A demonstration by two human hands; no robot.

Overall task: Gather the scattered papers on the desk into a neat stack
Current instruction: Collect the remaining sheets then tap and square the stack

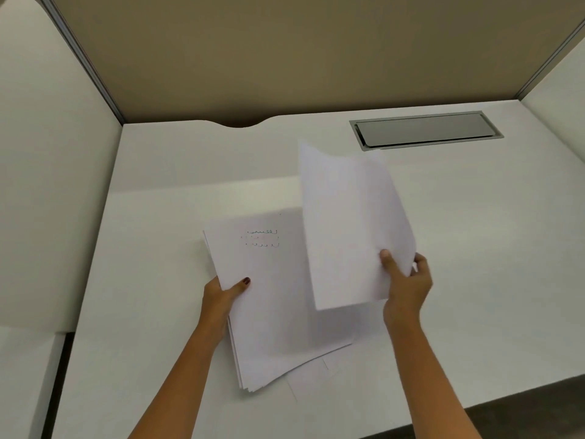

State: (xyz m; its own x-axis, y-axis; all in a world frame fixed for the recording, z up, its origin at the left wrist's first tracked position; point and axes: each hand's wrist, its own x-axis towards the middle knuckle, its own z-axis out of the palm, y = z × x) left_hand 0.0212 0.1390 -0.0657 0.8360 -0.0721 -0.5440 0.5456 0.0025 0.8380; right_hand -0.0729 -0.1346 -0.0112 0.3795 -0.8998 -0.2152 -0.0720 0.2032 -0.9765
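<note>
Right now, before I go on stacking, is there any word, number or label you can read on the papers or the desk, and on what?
No text here can be read.
Top sheet of the stack, gripped by the left hand: three short handwritten rows, too small and blurred to read.
The sheets in the right hand: the side showing is blank.
The metal hatch in the desk: no marking visible.

White papers (272,312) — white desk (474,248), tan partition (285,58)
</note>
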